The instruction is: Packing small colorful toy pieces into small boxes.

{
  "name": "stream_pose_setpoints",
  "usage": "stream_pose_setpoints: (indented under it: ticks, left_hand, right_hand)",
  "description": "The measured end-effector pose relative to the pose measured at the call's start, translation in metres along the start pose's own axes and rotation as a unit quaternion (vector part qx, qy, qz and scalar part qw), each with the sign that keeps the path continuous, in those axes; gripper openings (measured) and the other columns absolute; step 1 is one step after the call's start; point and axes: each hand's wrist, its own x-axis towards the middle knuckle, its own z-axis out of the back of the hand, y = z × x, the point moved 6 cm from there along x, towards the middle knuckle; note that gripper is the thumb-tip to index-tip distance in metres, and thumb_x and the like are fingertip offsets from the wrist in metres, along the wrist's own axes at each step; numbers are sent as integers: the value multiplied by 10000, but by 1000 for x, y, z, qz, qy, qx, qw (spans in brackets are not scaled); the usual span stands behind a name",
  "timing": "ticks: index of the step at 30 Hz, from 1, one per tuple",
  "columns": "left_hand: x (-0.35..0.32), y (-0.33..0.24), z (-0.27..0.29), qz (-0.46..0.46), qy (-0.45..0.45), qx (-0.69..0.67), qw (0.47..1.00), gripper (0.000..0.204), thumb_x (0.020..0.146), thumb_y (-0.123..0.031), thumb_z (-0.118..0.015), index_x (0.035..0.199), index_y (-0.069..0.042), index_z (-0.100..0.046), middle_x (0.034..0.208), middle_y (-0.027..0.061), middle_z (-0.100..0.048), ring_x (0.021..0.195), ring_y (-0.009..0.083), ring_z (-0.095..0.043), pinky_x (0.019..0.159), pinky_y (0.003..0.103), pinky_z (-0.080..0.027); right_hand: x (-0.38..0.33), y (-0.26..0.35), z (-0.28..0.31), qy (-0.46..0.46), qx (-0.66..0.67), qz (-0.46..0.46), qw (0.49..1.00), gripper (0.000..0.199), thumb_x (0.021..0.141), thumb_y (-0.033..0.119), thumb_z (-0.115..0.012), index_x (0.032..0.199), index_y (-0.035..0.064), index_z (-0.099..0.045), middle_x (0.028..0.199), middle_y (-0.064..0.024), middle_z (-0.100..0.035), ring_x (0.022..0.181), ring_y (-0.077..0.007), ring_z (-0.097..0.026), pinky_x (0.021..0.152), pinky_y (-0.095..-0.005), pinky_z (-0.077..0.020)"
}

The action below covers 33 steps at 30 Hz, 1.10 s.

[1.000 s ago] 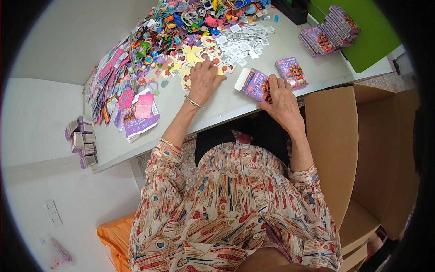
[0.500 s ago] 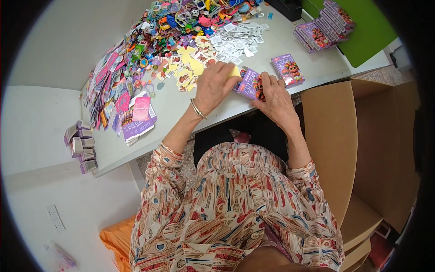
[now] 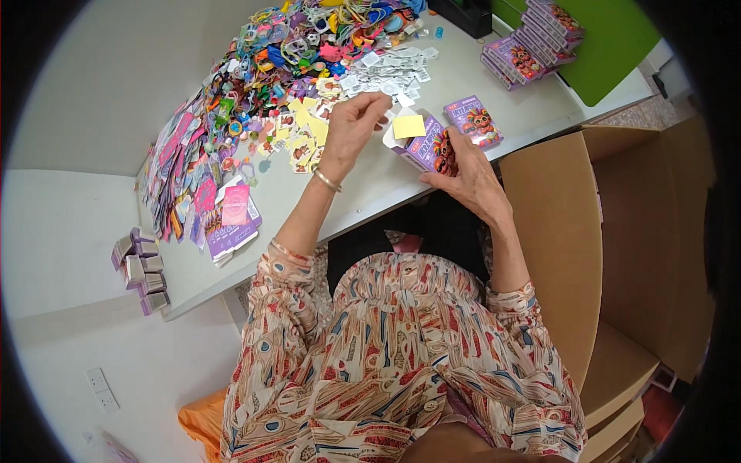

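Bare surface lies open at two o'clock of the right hand, between a purple box and stacked boxes. From ten to twelve o'clock a toy heap blocks passage. A cardboard carton walls four o'clock.

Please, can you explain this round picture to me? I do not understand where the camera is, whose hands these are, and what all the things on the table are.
The camera sits on a person's head and looks down, so the edges bend. The two arms from below are that person's own. The right hand holds a small purple box with its top flap open and a yellow card at the opening. The left hand is raised beside it, fingertips pinched; what they hold is too small to tell. On the white table lie a heap of colourful small toys, yellow cards, small white packets and more purple boxes. A big cardboard box stands at the right.
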Motion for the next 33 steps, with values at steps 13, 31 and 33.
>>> stream_pose_setpoints:
  ticks: [13, 31, 33]
  left_hand:
    - [57, 32, -28, -324, -42, 535, 779, 120, 758, -182, -693, 813, -76, -696, 933, 57, -595, 962, 271, -508, 803, 404, -403]
    - [54, 38, -16, -246, -99, 520, 812, 127, 743, -216, -712, 789, -100, -686, 1007, 44, -612, 1014, 277, -520, 842, 393, -416]
    - [50, 28, -4, -259, -126, 472, 833, 116, 754, -195, -704, 794, -87, -690, 981, 57, -627, 981, 275, -543, 839, 391, -417]
  right_hand:
    - [-9, 0, 10, -30, -18, -64, 997, 861, 724, 316, -796, 1354, -72, -356, 1203, -255, -532, 1135, -404, -505, 964, -445, -420]
    - [-11, 3, 5, -29, -77, -75, 994, 823, 732, 302, -779, 1344, -46, -353, 1158, -241, -547, 1085, -416, -519, 912, -463, -447]
    - [-10, 5, 4, -30, -75, -75, 994, 825, 732, 304, -778, 1346, -46, -352, 1159, -240, -547, 1086, -416, -519, 913, -463, -447]
